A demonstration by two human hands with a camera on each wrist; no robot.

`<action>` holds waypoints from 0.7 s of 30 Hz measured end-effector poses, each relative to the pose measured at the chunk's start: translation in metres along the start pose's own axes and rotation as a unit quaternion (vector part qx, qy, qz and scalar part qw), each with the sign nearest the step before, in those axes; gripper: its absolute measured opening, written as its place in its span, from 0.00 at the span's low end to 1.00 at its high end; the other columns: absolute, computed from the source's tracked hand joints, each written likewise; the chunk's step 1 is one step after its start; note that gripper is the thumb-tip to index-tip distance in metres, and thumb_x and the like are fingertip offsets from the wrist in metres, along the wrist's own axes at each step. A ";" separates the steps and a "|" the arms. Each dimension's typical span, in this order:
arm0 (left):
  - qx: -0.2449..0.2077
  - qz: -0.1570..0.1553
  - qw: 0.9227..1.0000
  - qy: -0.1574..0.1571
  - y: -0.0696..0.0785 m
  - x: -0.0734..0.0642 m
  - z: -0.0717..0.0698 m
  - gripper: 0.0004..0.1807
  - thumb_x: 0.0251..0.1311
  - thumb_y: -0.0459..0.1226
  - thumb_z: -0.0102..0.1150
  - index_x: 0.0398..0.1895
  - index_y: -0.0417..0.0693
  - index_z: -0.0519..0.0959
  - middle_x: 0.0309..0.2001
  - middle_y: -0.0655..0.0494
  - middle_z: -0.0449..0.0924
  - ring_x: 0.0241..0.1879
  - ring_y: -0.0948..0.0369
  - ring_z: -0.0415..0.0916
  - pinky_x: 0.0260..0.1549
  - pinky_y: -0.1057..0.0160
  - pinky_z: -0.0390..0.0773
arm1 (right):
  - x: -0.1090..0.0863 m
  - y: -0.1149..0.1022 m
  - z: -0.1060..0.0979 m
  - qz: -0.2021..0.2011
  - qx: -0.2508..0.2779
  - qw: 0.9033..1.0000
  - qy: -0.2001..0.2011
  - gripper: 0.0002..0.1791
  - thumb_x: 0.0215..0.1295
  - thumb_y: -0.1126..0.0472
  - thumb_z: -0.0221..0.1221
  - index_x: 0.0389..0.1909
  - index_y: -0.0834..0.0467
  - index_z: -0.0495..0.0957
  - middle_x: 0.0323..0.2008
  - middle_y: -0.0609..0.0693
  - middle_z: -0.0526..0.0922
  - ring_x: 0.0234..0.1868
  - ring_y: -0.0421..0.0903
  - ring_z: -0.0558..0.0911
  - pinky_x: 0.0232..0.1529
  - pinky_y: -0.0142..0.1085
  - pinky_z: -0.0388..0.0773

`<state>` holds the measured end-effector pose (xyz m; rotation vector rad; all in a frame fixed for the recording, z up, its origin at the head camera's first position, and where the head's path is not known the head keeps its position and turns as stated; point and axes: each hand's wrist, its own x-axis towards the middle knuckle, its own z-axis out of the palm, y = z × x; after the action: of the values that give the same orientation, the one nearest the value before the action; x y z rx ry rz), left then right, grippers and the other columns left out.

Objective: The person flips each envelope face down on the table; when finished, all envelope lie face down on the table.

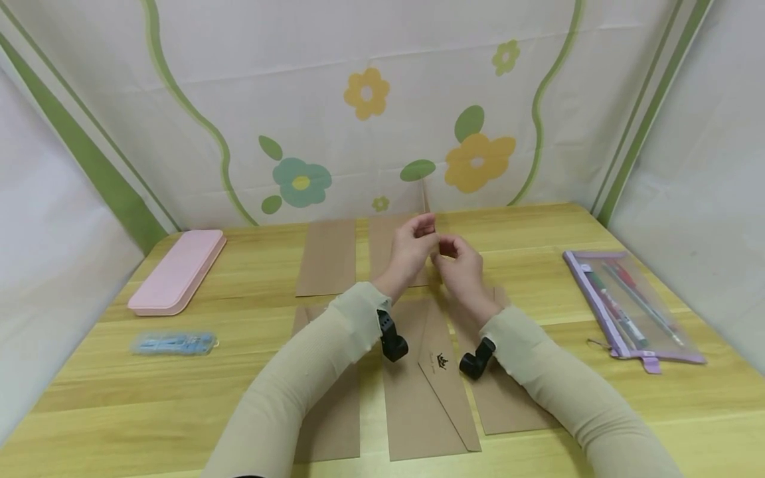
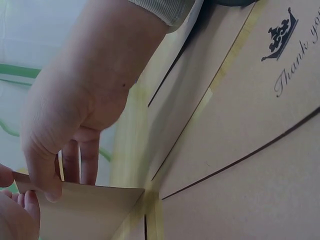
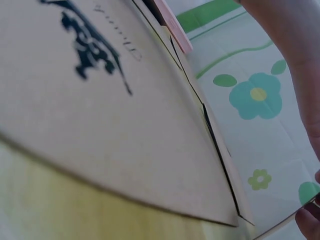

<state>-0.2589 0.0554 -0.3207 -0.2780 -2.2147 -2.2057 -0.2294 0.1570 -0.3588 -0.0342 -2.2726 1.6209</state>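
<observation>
Toward the back middle of the table, my left hand (image 1: pixel 411 251) and right hand (image 1: pixel 463 271) meet at a brown kraft-paper envelope (image 2: pixel 95 207). It stands on edge, seen as a thin sliver in the head view. In the left wrist view, the thumb and fingers of my left hand pinch its upper edge. Beside them, fingertips of my right hand also grip that edge. Below my forearms lies an envelope with a crown and "Thank you" print (image 1: pixel 412 398). More brown envelopes lie left (image 1: pixel 335 415) and right (image 1: pixel 510 401) of it.
Two more envelopes, one at back left (image 1: pixel 327 259) and one partly behind my left hand (image 1: pixel 382 242), lie flat. A pink case (image 1: pixel 178 272) and a small blue item in clear wrapping (image 1: pixel 174 343) sit left. A purple-edged pouch of pens (image 1: pixel 633 305) lies right. A flowered curtain (image 1: pixel 370 153) hangs behind.
</observation>
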 end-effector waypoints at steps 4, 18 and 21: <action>-0.003 0.004 1.000 0.004 0.000 0.001 0.001 0.21 0.52 0.25 0.57 0.52 0.40 0.77 0.48 0.48 0.79 0.46 0.59 0.74 0.45 0.68 0.75 | -0.001 -0.003 0.000 -0.048 -0.078 0.996 0.010 0.16 0.58 0.68 0.56 0.48 0.62 0.76 0.43 0.57 0.81 0.45 0.52 0.79 0.47 0.43 0.77; -0.086 0.003 0.996 -0.029 -0.010 0.004 0.003 0.19 0.59 0.30 0.54 0.55 0.42 0.75 0.53 0.49 0.77 0.52 0.59 0.73 0.50 0.64 0.75 | 0.003 -0.002 -0.002 -0.088 -0.155 0.982 0.063 0.10 0.58 0.65 0.57 0.39 0.63 0.79 0.24 0.55 0.82 0.24 0.48 0.78 0.24 0.34 0.73; -0.116 0.011 0.992 -0.046 -0.011 0.003 0.005 0.20 0.61 0.28 0.52 0.57 0.38 0.73 0.55 0.45 0.75 0.52 0.57 0.73 0.50 0.63 0.76 | 0.005 -0.004 -0.005 -0.098 -0.136 0.982 0.090 0.08 0.58 0.65 0.57 0.37 0.64 0.80 0.21 0.55 0.80 0.21 0.46 0.75 0.21 0.31 0.70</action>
<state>-0.2631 0.0606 -0.3316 -0.4116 -1.9832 -2.4870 -0.2324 0.1615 -0.3527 -0.0214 -2.2597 1.1538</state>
